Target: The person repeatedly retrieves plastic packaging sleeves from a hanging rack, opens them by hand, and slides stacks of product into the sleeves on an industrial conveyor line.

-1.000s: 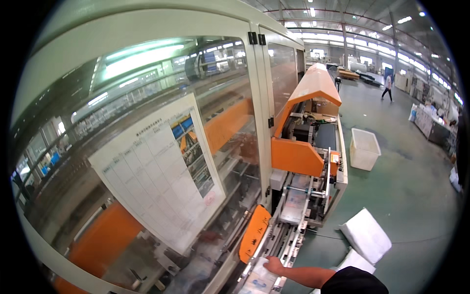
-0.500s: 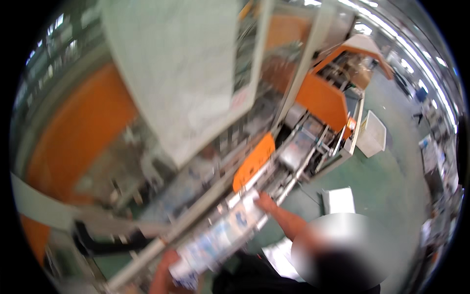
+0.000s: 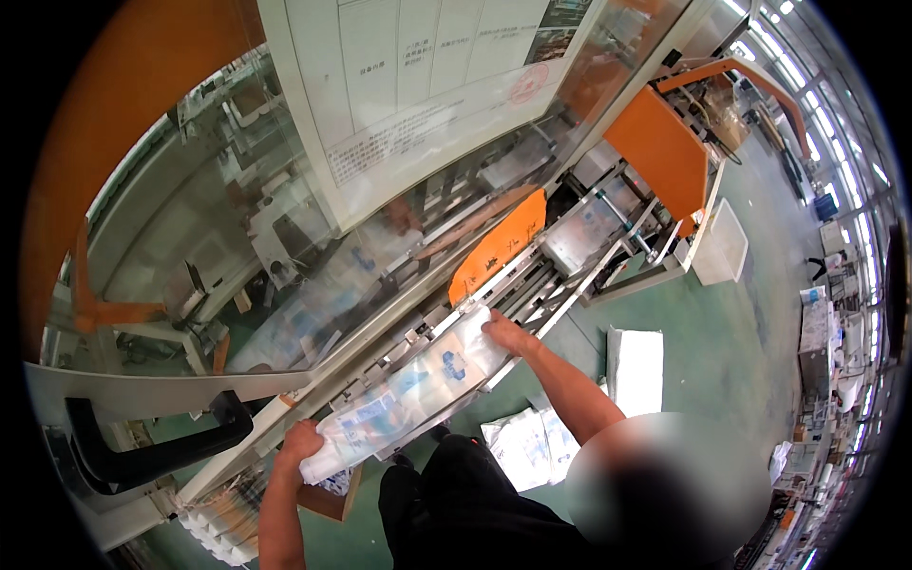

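A long white plastic-wrapped pack (image 3: 408, 388) with pale blue print lies lengthwise along a narrow machine channel in front of me. My left hand (image 3: 302, 443) is closed on its near left end. At the far right end my right hand (image 3: 503, 332) grips the pack, fingers curled over its edge. Just beyond that end stands an orange guard plate (image 3: 499, 245) beside the metal rails (image 3: 532, 290). Farther up the rails sits another clear-wrapped white pack (image 3: 584, 233).
A glass machine door with a white notice sheet (image 3: 418, 114) and a black handle (image 3: 157, 446) rises at left. Below are a cardboard box (image 3: 328, 502), white plastic wrapping (image 3: 522, 446) and a white block (image 3: 635, 369). A white bin (image 3: 719, 245) stands right. Blur covers the lower right.
The view has shifted and sharpened, so the channel and pack show higher up. Both hands keep hold of the pack's ends, and it stays along the channel.
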The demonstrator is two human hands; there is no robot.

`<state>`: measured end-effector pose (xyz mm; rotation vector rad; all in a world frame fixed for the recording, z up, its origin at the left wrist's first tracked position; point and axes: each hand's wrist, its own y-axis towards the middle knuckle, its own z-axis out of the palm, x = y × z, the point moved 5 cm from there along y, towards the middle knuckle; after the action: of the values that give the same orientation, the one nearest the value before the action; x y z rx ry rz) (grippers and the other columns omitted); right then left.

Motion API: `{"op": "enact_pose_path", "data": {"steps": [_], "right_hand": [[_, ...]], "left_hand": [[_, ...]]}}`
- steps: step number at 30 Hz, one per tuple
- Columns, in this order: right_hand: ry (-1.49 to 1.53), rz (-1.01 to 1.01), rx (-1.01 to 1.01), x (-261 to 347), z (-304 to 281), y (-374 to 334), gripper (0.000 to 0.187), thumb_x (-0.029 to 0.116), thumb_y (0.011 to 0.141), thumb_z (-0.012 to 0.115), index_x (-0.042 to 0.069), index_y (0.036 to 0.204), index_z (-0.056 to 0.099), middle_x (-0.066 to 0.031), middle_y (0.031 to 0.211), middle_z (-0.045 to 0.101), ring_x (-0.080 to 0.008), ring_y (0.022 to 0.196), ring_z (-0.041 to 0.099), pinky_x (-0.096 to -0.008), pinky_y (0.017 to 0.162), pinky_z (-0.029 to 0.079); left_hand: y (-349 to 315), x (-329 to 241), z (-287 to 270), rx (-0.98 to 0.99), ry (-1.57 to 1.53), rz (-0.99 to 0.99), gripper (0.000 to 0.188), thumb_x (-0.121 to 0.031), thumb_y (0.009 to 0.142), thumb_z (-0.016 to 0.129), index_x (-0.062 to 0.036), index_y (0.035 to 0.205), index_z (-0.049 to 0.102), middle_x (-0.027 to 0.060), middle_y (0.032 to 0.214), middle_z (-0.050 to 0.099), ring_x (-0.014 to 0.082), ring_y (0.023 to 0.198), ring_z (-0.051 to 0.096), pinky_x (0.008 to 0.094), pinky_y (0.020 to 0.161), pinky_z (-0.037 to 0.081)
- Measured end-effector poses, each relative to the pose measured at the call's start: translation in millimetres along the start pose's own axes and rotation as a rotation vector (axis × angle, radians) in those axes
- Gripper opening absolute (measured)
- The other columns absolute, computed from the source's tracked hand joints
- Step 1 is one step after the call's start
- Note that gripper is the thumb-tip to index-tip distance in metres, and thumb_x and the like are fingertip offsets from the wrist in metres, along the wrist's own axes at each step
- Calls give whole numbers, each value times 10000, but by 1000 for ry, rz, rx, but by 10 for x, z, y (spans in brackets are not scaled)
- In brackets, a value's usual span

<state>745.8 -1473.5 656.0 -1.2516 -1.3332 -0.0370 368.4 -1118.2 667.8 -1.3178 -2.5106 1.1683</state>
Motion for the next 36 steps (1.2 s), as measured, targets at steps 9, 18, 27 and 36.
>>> {"op": "enact_pose_path", "data": {"steps": [9, 18, 27, 36], "right_hand": [[31, 42, 24, -73, -86, 94, 560, 309, 882, 500, -6, 1329, 379, -185, 1296, 472, -307, 1162, 474, -391, 970, 375], [-459, -158, -130, 190, -116, 46, 474, 377, 892, 519, -38, 1118, 553, -211, 952, 628, -301, 901, 599, -368, 823, 441], [-362, 73, 81, -220, -165, 254, 589, 369, 888, 495, -25, 1316, 401, -197, 1255, 508, -309, 1166, 478, -344, 976, 378], [-114, 128, 324, -166, -185, 126, 533, 19, 790, 594, 12, 1295, 424, -107, 1180, 558, -208, 1076, 518, -297, 879, 443]], "left_hand": [[144, 78, 63, 6, 8, 46, 365, -132, 659, 486, -76, 972, 665, 198, 977, 633, 369, 928, 592, 416, 839, 478], [24, -91, -96, 38, 50, 19, 360, -140, 660, 487, -69, 966, 663, 212, 969, 629, 380, 922, 589, 429, 836, 479], [-51, -52, 69, 78, 67, -65, 402, -174, 699, 465, -99, 1053, 641, 187, 1051, 618, 353, 995, 576, 428, 893, 457], [-45, -152, -25, 86, 76, -58, 403, -168, 700, 463, -78, 1053, 636, 193, 1054, 613, 356, 991, 577, 426, 891, 460]]}}
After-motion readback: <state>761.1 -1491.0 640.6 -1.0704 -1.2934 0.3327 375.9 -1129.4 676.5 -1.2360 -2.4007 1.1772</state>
